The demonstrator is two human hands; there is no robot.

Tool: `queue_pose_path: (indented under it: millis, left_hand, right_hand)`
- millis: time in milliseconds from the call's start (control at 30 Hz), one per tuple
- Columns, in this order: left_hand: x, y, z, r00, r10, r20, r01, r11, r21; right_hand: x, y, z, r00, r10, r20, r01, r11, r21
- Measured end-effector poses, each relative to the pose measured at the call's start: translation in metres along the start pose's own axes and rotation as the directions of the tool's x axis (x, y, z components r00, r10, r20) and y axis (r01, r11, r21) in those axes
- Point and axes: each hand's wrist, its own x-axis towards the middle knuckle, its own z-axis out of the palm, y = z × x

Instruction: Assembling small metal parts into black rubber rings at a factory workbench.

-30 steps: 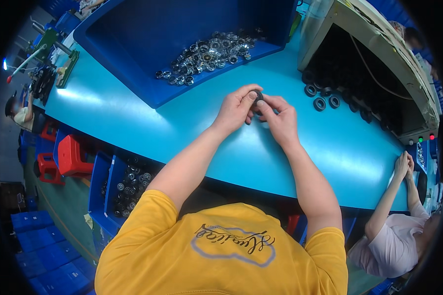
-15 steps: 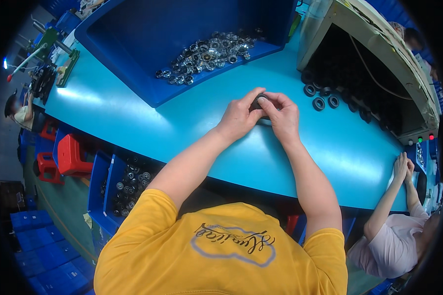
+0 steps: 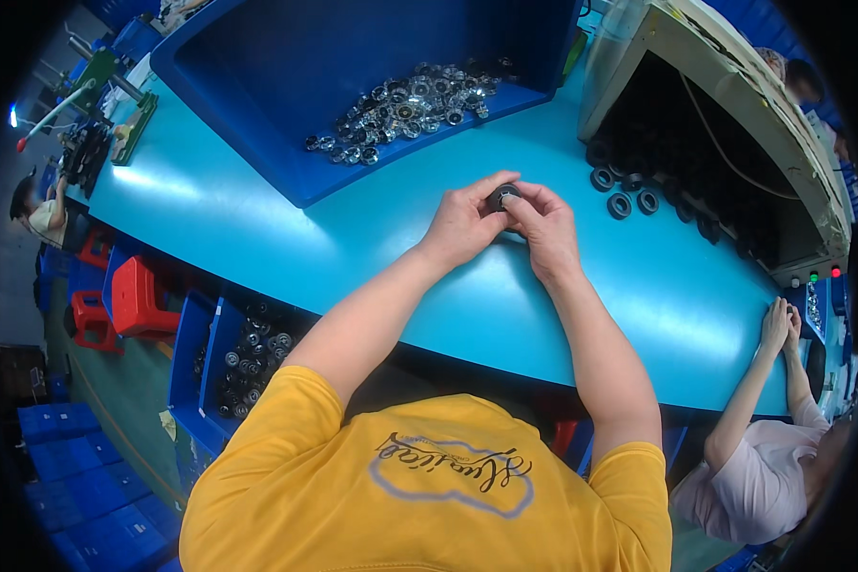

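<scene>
Above the blue-green table, my left hand [image 3: 461, 227] and my right hand [image 3: 547, 231] meet around a small black ring [image 3: 499, 194]. Something shiny and metallic shows in the ring's middle. My left fingers wrap its far side, while my right thumb presses on its face. Fingers of both hands hide much of its rim. To the right lie loose black rings [image 3: 620, 205] of a similar kind. Shiny clear-and-metal round parts [image 3: 410, 105] are heaped in a tilted blue bin [image 3: 248, 114] beyond my hands.
A pale machine housing [image 3: 629, 57] with a dark opening full of black rings stands at right. A co-worker's hands [image 3: 780, 326] are at the table's right end. Below the table's left edge are a blue crate [image 3: 193, 367] of round parts and red stools [image 3: 141, 300].
My right thumb has shifted slightly, so the ring's face and its shiny middle now show more. Both hands stay in nearly the same place.
</scene>
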Motion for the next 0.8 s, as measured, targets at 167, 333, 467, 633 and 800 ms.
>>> queue_pose_path:
  millis: [167,333,467,633,800]
  left_hand:
    - [-0.003,0.002,0.002,0.995,0.096,-0.022,-0.089,0.971,0.22]
    - [-0.005,0.004,0.006,0.979,0.201,-0.034,-0.171,0.901,0.398]
    - [0.005,0.005,-0.005,0.998,-0.056,0.016,0.058,0.992,-0.113]
    - [0.003,0.008,-0.002,0.999,-0.033,0.014,0.034,0.992,-0.118]
    - [0.004,0.001,-0.002,0.999,-0.037,-0.019,0.037,0.998,-0.047]
  right_hand:
    - [0.0,0.003,0.0,1.0,0.0,-0.02,-0.001,1.0,-0.004]
    - [0.001,-0.002,-0.003,0.999,0.039,0.014,-0.04,0.996,0.085]
    - [-0.002,-0.019,-0.008,0.99,0.065,0.127,-0.088,0.979,0.182]
    - [0.002,-0.018,-0.015,0.987,0.081,0.138,-0.101,0.984,0.145]
    - [0.004,-0.018,-0.016,0.99,0.085,0.108,-0.101,0.984,0.146]
